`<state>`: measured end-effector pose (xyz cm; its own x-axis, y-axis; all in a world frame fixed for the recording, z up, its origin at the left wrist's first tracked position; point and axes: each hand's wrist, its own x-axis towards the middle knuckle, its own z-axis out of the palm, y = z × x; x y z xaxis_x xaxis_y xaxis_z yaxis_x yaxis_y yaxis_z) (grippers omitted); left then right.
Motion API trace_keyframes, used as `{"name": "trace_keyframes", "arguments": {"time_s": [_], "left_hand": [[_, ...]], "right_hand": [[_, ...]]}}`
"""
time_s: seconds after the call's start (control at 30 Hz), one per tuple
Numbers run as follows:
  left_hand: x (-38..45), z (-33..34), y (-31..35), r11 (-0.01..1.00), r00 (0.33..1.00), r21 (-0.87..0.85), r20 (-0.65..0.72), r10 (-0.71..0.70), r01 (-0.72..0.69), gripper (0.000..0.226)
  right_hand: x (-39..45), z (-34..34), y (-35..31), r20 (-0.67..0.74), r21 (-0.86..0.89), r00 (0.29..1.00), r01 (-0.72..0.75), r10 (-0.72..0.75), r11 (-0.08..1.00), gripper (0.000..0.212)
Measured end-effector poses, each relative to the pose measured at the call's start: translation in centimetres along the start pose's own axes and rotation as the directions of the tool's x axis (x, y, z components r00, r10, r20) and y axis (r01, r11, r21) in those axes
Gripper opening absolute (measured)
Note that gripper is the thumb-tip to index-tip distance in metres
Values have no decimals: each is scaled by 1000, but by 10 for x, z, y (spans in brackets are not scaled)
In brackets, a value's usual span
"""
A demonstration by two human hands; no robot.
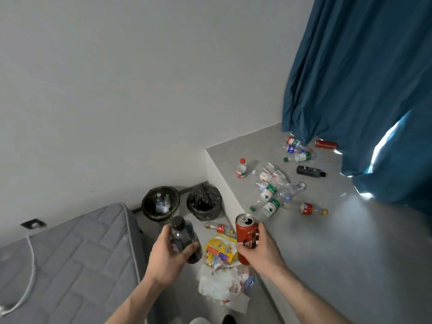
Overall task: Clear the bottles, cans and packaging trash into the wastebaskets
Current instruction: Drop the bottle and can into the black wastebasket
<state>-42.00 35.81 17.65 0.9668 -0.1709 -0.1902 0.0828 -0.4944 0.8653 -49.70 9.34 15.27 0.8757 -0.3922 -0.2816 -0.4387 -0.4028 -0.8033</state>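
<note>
My left hand (167, 256) grips a dark bottle (184, 237) with a black cap, held upright over the floor. My right hand (260, 250) grips a red opened can (245, 232), also upright. Two black-lined wastebaskets stand by the wall ahead: the left wastebasket (149, 195) holds some bottles, the right wastebasket (216, 195) shows only its black bag. On the floor below my hands lie a yellow wrapper (221, 250), white plastic packaging (222, 285) and a small clear bottle (218, 228). Several bottles (270, 195) and a red can (326, 144) lie on the raised grey platform.
A grey mattress (70, 260) with a white cable (31, 260) fills the lower left. The raised platform (350, 242) has a white step edge to my right. A blue curtain (362, 78) hangs at the back right. A black bottle (311, 171) lies near it.
</note>
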Motion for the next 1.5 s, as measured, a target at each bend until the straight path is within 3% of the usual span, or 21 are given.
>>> {"name": "trace_keyframes", "arguments": {"time_s": [0.23,0.33,0.43,0.8,1.07,1.37,1.5], "left_hand": [[46,-31,-1,999,991,-20,-124,-45,43,53],[71,-39,8,999,991,-11,-126,-39,38,40],[106,-47,12,1000,993,0,-115,-25,25,41],[300,-117,-33,997,995,71,84,-50,44,59],[411,-192,-79,944,982,327,187,-16,-47,54],[458,-213,-113,925,987,367,82,-134,95,49],[477,-210,-114,908,989,405,44,-138,109,50]], "right_hand": [[55,25,-51,76,-6,994,82,-81,997,59],[78,30,-66,63,7,994,87,-87,996,56],[103,35,-80,46,8,996,82,-83,997,54],[223,112,-135,-91,30,990,-106,108,994,55],[282,183,-199,-127,4,981,-146,146,989,58],[307,191,-196,-130,15,976,-172,172,985,50],[328,197,-188,-98,22,986,-136,138,990,56]]}}
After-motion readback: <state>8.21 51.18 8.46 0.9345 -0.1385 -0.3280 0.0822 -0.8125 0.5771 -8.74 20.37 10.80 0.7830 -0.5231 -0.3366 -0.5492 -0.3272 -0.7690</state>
